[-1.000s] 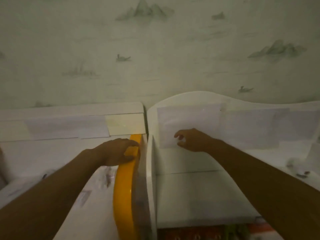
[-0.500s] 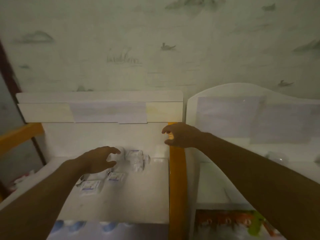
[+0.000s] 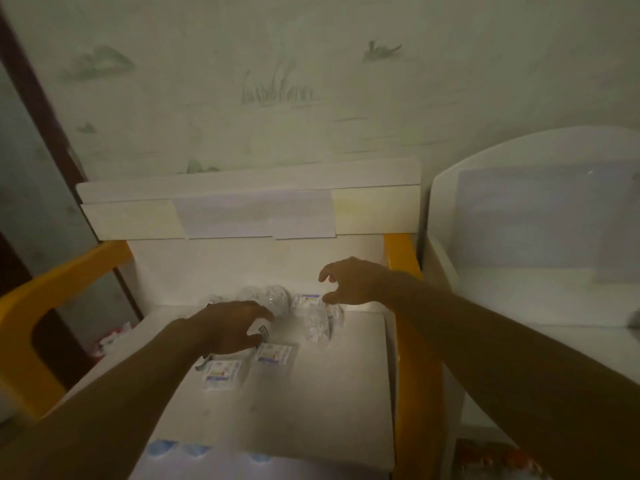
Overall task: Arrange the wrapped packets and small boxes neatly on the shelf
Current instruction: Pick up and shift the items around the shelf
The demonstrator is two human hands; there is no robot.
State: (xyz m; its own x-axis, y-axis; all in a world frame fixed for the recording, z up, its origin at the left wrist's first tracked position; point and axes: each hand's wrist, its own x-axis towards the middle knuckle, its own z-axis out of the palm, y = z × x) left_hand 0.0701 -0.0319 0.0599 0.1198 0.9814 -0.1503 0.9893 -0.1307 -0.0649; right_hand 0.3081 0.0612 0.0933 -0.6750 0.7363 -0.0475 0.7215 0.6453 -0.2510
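Both my hands empty, fingers loose — left hand (image 3: 230,329) over small boxes (image 3: 273,353), right hand (image 3: 349,280) above wrapped packets (image 3: 317,329).

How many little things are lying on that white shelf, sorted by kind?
Small flat boxes with printed labels: 3, two near the front and one at the back
Clear wrapped packets: about 3, blurred and partly hidden
Total: about 6

Small shop or storeroom: white shelf (image 3: 311,393) stocked with packets (image 3: 317,329), boxes (image 3: 223,374), against a papered wall (image 3: 311,81).
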